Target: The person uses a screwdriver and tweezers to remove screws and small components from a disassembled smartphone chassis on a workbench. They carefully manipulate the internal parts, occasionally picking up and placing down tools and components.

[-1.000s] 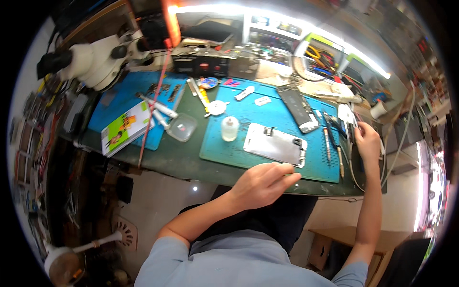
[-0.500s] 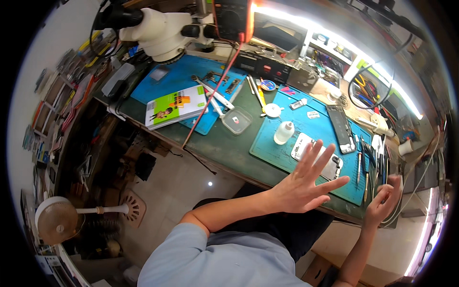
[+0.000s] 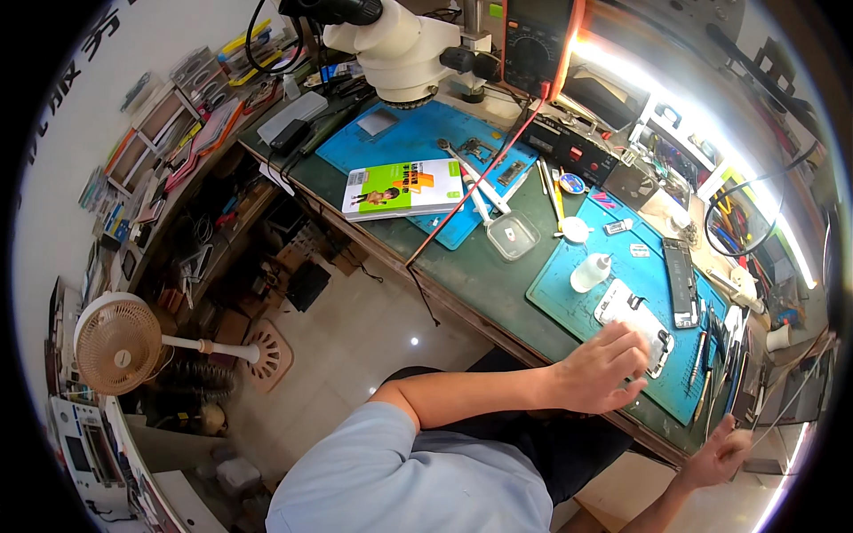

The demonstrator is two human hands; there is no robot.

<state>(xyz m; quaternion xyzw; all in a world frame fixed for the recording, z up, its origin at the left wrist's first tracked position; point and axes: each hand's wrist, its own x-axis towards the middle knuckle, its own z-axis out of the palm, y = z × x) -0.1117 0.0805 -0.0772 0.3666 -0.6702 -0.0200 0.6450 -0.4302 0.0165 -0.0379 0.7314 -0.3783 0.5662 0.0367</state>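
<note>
My left hand (image 3: 600, 371) hovers at the desk's front edge beside an opened white phone part (image 3: 626, 305), fingers bent but apart, nothing visible in them. My right hand (image 3: 720, 453) is at the right end of that edge, fingers curled closed; whatever they may hold is hidden. On the blue mat (image 3: 555, 293) lie a dropper bottle (image 3: 588, 275), a dark disassembled phone (image 3: 681, 280) and a row of thin tools (image 3: 702, 360).
A microscope (image 3: 391, 58) overhangs a second mat (image 3: 342, 151) bearing a booklet (image 3: 400, 186) and small boards. A multimeter (image 3: 533, 44), red lead (image 3: 471, 197) and plastic box (image 3: 513, 235) are near. A fan (image 3: 120, 342) stands left, crowded shelves (image 3: 151, 133) behind it.
The view has swung left, showing more shelving. My left hand spread wide, then bent its fingers. My right hand has come away from the tools toward the desk's front right edge.
</note>
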